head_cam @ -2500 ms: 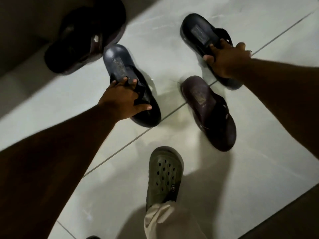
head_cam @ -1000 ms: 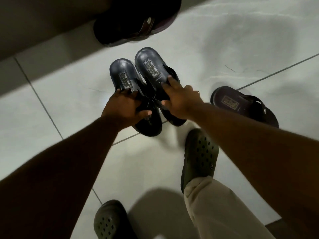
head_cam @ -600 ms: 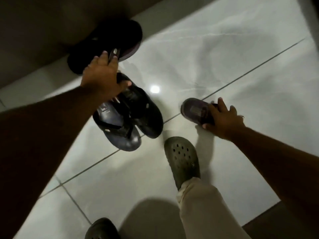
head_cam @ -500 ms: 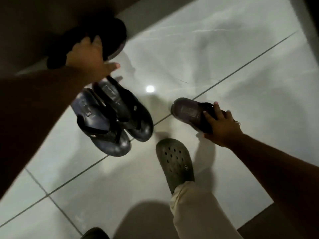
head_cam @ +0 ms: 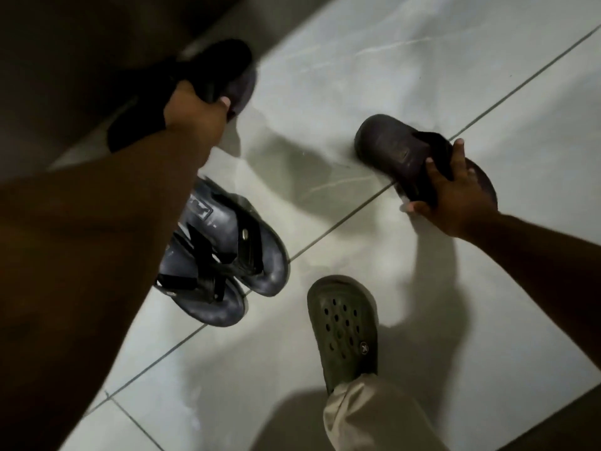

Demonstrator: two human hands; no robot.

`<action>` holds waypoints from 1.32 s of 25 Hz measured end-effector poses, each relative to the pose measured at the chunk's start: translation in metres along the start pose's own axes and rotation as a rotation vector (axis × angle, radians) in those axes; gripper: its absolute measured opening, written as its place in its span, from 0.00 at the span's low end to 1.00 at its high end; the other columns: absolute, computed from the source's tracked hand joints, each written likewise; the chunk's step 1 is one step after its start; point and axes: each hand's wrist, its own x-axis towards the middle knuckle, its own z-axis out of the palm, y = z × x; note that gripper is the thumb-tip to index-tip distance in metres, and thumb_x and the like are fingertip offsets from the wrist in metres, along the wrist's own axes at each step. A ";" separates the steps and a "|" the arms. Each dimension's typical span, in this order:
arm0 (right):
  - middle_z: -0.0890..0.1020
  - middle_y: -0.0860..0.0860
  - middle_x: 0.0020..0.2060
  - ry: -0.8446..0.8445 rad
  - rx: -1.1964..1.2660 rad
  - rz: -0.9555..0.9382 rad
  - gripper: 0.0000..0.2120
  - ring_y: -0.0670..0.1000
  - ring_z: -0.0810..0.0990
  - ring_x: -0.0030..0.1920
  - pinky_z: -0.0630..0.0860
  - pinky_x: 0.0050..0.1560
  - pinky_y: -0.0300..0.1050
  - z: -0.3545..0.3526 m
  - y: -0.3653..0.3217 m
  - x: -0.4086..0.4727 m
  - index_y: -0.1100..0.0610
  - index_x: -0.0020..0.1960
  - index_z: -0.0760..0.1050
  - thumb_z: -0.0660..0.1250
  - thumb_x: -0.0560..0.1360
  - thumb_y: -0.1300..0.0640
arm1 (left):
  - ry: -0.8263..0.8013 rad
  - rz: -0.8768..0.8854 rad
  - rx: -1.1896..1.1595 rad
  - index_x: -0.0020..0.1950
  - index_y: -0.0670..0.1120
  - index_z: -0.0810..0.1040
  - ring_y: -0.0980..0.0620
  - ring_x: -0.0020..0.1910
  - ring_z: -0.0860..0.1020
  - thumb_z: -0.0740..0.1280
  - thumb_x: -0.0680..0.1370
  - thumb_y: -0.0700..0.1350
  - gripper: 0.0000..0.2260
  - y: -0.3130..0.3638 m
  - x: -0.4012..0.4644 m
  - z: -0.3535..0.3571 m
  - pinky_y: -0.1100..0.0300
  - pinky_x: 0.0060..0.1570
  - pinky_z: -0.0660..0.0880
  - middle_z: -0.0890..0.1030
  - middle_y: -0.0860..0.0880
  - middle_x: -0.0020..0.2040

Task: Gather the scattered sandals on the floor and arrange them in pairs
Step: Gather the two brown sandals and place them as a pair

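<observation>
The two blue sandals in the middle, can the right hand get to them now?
Probably not yet: the right hand is full, gripping a brown sandal. The floor between it and the blue sandals looks bare.

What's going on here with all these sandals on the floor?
A person is sorting sandals into pairs. The left hand grips a dark sandal near the wall, and the right hand grips a brown sandal on the tiled floor. Two blue-grey sandals already lie side by side between them. The green clog is on the person's own foot.
</observation>
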 end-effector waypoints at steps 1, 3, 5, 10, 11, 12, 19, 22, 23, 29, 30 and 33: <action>0.36 0.62 0.77 0.013 0.018 0.016 0.46 0.74 0.49 0.74 0.52 0.75 0.65 -0.010 0.003 0.013 0.52 0.79 0.49 0.67 0.71 0.37 | -0.004 0.010 0.032 0.71 0.44 0.67 0.41 0.68 0.71 0.66 0.73 0.57 0.30 0.007 -0.003 0.013 0.50 0.69 0.66 0.73 0.42 0.69; 0.36 0.64 0.77 0.040 0.045 0.047 0.46 0.72 0.50 0.75 0.53 0.75 0.63 -0.032 0.014 0.038 0.54 0.79 0.49 0.67 0.71 0.37 | -0.013 0.053 0.094 0.69 0.46 0.70 0.41 0.66 0.73 0.64 0.73 0.58 0.27 0.021 -0.013 0.039 0.50 0.68 0.67 0.76 0.42 0.67; 0.36 0.65 0.76 0.044 0.047 0.060 0.46 0.71 0.51 0.75 0.55 0.76 0.60 -0.050 0.027 0.061 0.55 0.78 0.49 0.67 0.71 0.37 | -0.025 0.156 0.182 0.63 0.45 0.77 0.39 0.63 0.74 0.62 0.75 0.54 0.20 0.033 -0.025 0.061 0.51 0.63 0.68 0.77 0.40 0.64; 0.36 0.62 0.77 0.009 0.044 0.037 0.45 0.70 0.56 0.75 0.57 0.75 0.57 -0.085 0.042 0.101 0.49 0.78 0.53 0.67 0.69 0.33 | -0.298 0.461 0.269 0.56 0.46 0.82 0.41 0.76 0.57 0.66 0.74 0.50 0.14 0.033 -0.060 0.105 0.48 0.71 0.61 0.59 0.44 0.78; 0.36 0.61 0.77 0.018 0.045 0.012 0.43 0.70 0.59 0.74 0.58 0.74 0.58 -0.087 0.038 0.106 0.48 0.77 0.54 0.66 0.69 0.33 | -0.341 0.519 0.315 0.55 0.47 0.82 0.40 0.77 0.54 0.66 0.74 0.51 0.14 0.032 -0.065 0.110 0.46 0.72 0.59 0.57 0.44 0.79; 0.37 0.62 0.78 0.034 0.045 -0.016 0.42 0.71 0.61 0.73 0.59 0.73 0.59 -0.088 0.031 0.110 0.47 0.76 0.57 0.66 0.68 0.32 | -0.356 0.576 0.353 0.55 0.46 0.82 0.38 0.77 0.53 0.66 0.74 0.51 0.14 0.032 -0.070 0.112 0.44 0.72 0.60 0.57 0.44 0.79; 0.45 0.65 0.78 0.133 0.046 -0.171 0.43 0.72 0.62 0.72 0.64 0.70 0.64 -0.086 -0.042 0.109 0.53 0.77 0.52 0.63 0.72 0.34 | -0.358 0.777 0.468 0.60 0.46 0.79 0.38 0.76 0.59 0.64 0.71 0.62 0.26 0.038 -0.084 0.114 0.42 0.70 0.64 0.64 0.43 0.77; 0.52 0.65 0.77 0.241 0.064 -0.191 0.41 0.72 0.61 0.72 0.63 0.66 0.70 -0.087 -0.053 0.107 0.53 0.78 0.48 0.56 0.74 0.33 | -0.265 0.725 0.506 0.75 0.45 0.62 0.37 0.78 0.51 0.62 0.66 0.69 0.44 0.039 -0.076 0.109 0.40 0.74 0.54 0.55 0.39 0.79; 0.52 0.64 0.77 0.253 0.020 -0.217 0.39 0.72 0.58 0.73 0.62 0.67 0.72 -0.088 -0.049 0.107 0.53 0.78 0.48 0.55 0.75 0.34 | -0.271 0.681 0.532 0.77 0.44 0.55 0.37 0.78 0.48 0.61 0.65 0.72 0.49 0.039 -0.072 0.108 0.40 0.74 0.51 0.51 0.38 0.79; 0.42 0.57 0.79 0.051 -0.013 -0.398 0.30 0.65 0.53 0.77 0.61 0.72 0.63 -0.085 -0.023 0.113 0.51 0.78 0.50 0.54 0.80 0.44 | -0.406 0.624 0.588 0.78 0.43 0.41 0.39 0.78 0.39 0.53 0.63 0.77 0.55 0.042 -0.065 0.106 0.43 0.75 0.45 0.41 0.39 0.79; 0.41 0.56 0.79 0.042 0.006 -0.391 0.30 0.64 0.56 0.76 0.62 0.71 0.61 -0.085 -0.025 0.111 0.50 0.78 0.50 0.54 0.80 0.44 | -0.407 0.621 0.586 0.78 0.43 0.41 0.39 0.78 0.39 0.52 0.62 0.77 0.55 0.041 -0.065 0.106 0.43 0.75 0.45 0.41 0.39 0.79; 0.42 0.58 0.79 0.048 -0.010 -0.373 0.30 0.65 0.60 0.75 0.63 0.70 0.60 -0.073 -0.037 0.100 0.51 0.79 0.50 0.54 0.81 0.44 | -0.406 0.612 0.569 0.78 0.43 0.41 0.39 0.78 0.39 0.52 0.62 0.77 0.56 0.042 -0.065 0.106 0.42 0.76 0.46 0.41 0.39 0.79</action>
